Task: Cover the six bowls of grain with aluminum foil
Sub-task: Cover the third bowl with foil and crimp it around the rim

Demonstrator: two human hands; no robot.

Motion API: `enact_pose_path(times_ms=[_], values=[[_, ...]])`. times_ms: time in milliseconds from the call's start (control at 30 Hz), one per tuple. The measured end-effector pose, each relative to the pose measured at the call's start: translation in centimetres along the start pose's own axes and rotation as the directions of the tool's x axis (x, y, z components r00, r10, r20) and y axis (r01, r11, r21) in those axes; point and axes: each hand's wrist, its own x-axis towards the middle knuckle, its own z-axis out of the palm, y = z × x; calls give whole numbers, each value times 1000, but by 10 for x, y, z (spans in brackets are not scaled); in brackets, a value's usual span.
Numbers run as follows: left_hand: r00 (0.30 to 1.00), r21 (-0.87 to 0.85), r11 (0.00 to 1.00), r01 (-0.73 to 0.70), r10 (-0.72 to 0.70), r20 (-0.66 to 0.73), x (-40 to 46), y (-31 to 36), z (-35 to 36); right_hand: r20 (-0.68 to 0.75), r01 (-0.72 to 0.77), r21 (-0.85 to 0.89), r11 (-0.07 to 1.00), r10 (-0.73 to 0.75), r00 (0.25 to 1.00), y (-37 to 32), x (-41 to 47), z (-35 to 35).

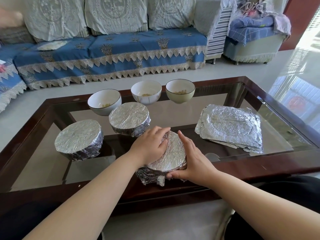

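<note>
Head view shows both hands on the near bowl [170, 153], the landmark. Left hand [150, 146] lies on its foil top with fingers bent over the far edge, pressing it flat. Right hand [192, 158] cups its right side, thumb tucking foil under, so the cover stays tight. Two wrapped bowls [129, 119] sit left and behind it. Three open bowls [146, 93] wait farther back. Spare foil sheets [230, 127] lie to its right on the tabletop [259, 163].
</note>
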Motion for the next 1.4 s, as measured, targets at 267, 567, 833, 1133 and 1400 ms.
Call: enact_pose_path(times_ms=[267,567,833,1133,1400], values=[[981,-75,978,196,-195,20,-20,5,0,238,-40,-169,985,80,968,-5,7,-27],[990,66,989,131,-135,45,-41,3,-12,343,-60,-190,980,123,931,0,21,-45],[985,199,980,-19,-15,169,-43,8,0,402,-198,61,978,157,902,-2,30,-57],[991,201,979,28,-54,126,-44,13,-1,-9,-237,266,934,248,969,-11,44,-18],[994,186,982,33,-53,101,-45,13,1,-49,-356,312,881,389,920,-8,44,-15]])
